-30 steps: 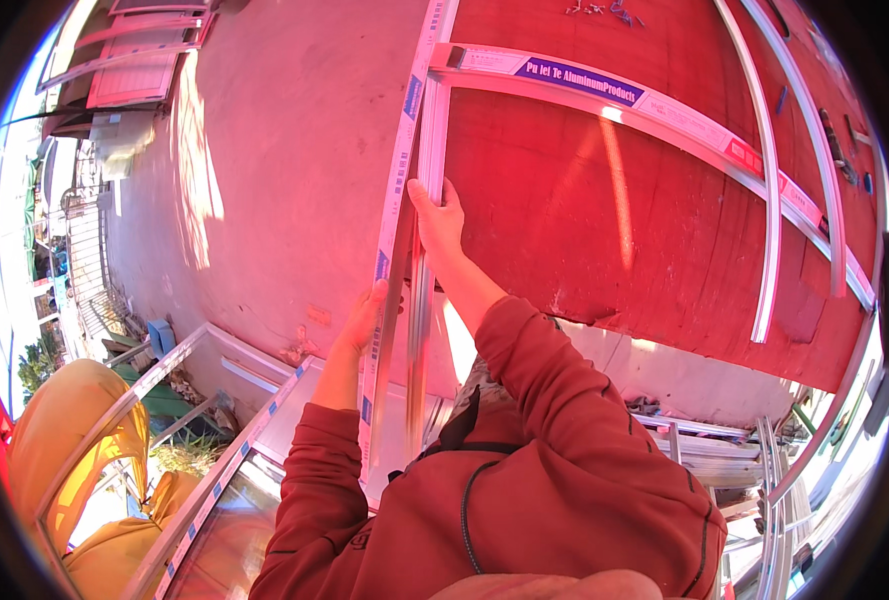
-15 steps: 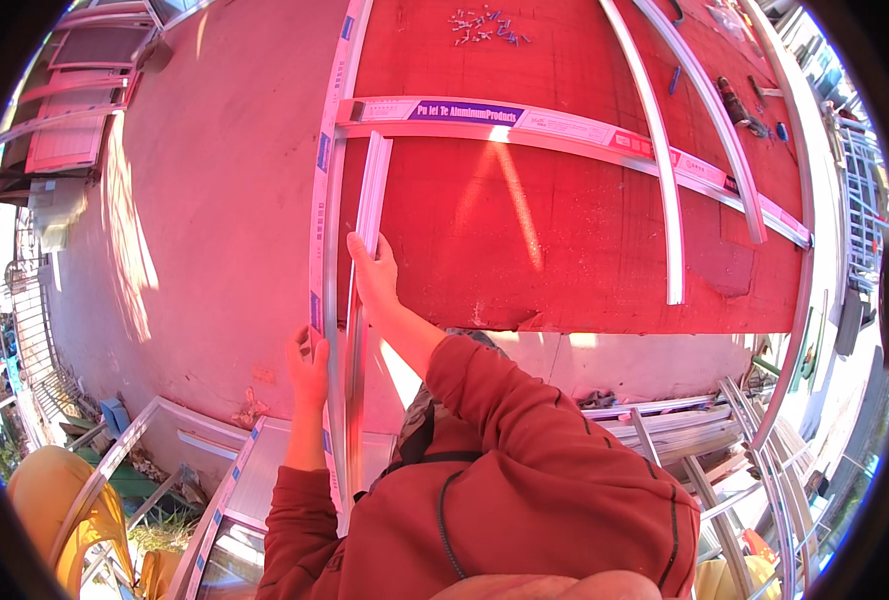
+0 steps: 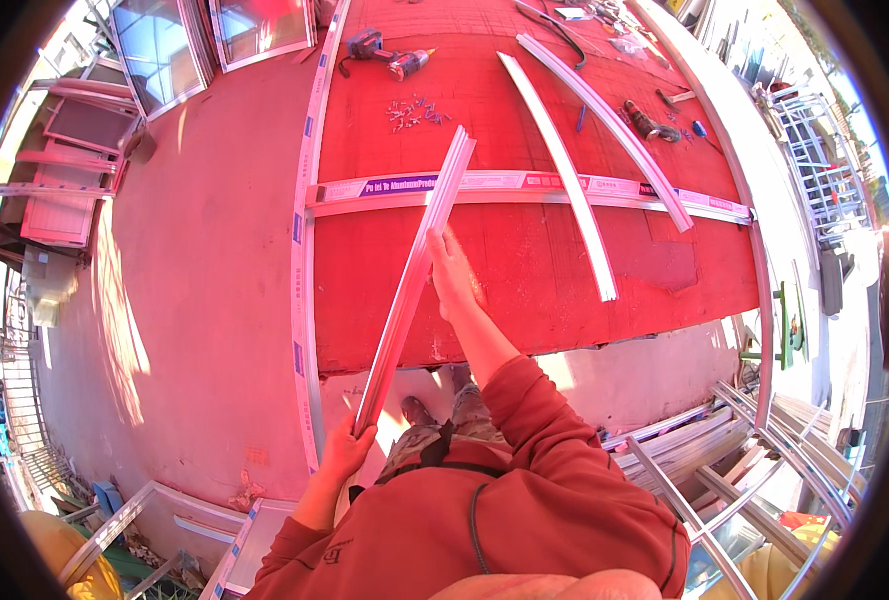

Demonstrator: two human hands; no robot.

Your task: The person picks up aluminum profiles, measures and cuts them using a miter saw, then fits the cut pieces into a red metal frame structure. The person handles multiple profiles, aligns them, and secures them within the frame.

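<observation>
A pale aluminium profile (image 3: 404, 300) slants across the red tabletop, its far end passing over a crossbar of a larger frame. My left hand (image 3: 346, 447) is closed around its near end, close to my body. Further up, my right hand (image 3: 452, 268) grips the same profile from its right side, the fingers partly hidden behind it. Left of the profile runs the frame's long upright bar (image 3: 304, 260), joined to the crossbar (image 3: 504, 190), which carries printed protective film. Two loose white profiles, a nearer one (image 3: 564, 180) and a farther one (image 3: 614, 130), lie across that crossbar.
A cordless drill (image 3: 409, 64), a heap of small screws (image 3: 416, 113) and a hammer (image 3: 676, 97) lie on the red tabletop (image 3: 524, 270). Glazed window frames (image 3: 159, 55) stand at the far left. Stacked metal bars (image 3: 684, 450) fill the lower right, beside my legs.
The profile has come away from beside the upright bar and swung to the right at its far end. My right hand moved right with it; my left hand now holds its near end.
</observation>
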